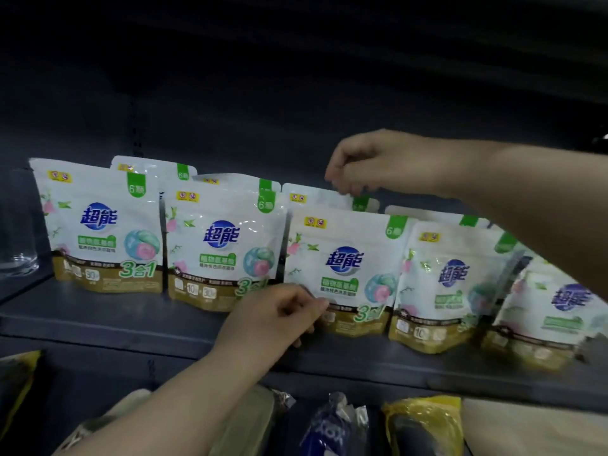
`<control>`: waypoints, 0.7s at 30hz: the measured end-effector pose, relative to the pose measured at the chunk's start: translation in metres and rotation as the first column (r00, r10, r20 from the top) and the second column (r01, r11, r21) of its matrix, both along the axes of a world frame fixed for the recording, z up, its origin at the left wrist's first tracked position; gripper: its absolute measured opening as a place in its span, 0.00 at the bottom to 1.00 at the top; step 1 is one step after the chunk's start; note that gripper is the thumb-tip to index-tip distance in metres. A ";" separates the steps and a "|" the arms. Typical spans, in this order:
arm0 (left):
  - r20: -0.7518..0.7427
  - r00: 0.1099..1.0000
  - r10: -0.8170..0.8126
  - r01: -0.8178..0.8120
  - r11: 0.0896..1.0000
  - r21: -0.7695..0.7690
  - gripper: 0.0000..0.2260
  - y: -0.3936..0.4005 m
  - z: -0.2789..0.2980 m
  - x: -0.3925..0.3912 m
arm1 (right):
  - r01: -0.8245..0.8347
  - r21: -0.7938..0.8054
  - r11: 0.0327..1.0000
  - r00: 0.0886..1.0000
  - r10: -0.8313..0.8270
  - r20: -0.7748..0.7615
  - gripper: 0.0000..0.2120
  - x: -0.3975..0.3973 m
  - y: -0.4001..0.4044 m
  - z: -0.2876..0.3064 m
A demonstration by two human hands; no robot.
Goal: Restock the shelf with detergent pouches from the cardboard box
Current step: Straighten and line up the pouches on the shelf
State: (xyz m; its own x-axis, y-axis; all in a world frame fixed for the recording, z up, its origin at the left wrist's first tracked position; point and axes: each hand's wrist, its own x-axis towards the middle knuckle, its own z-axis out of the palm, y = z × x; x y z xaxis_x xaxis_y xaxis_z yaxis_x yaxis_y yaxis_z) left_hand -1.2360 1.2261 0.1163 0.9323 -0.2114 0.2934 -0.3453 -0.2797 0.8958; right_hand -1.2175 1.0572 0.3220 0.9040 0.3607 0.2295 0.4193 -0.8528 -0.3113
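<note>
The right hand (pixel 378 162) reaches from above; its fingers (pixel 342 182) pinch the top edge of the rear pouch (pixel 329 197) in the third column. The left hand (pixel 273 317) has curled fingers (pixel 316 306) touching the lower left corner of the front pouch (pixel 342 268) directly ahead of it. Both pouches stand upright on the dark shelf (pixel 131 317), within a row of identical detergent pouches.

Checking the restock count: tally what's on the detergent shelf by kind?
Front-row detergent pouches: 5
Back-row detergent pouches, partly hidden: 4
Clear glass at the shelf's far left: 1
Total: 10

The right hand pinches a back-row pouch's top; the left hand touches a front pouch's bottom.
</note>
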 end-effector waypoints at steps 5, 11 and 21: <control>-0.025 0.999 -0.042 0.042 0.999 0.004 0.11 -0.022 -0.001 -0.003 | 0.014 -0.327 0.945 0.995 -0.045 -0.088 0.11 -0.004 -0.014 -0.031; -0.004 1.000 -0.028 0.028 0.999 -0.018 0.09 -0.022 -0.003 -0.003 | -0.032 -0.274 0.961 0.999 0.029 -0.013 0.04 0.006 -0.006 -0.046; -0.041 0.997 -0.064 0.063 0.997 -0.040 0.08 -0.072 0.006 -0.019 | 0.045 0.002 0.999 0.998 -0.045 0.040 0.16 -0.016 -0.059 -0.017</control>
State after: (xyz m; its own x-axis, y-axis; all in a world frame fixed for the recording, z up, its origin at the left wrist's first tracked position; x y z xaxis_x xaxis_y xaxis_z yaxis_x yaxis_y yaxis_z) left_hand -1.2546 1.1539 0.1218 0.9291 -0.2596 0.2633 -0.3230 -0.2231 0.9197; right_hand -1.2337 0.9979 0.3054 0.9091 0.3201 0.2665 0.3932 -0.8707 -0.2955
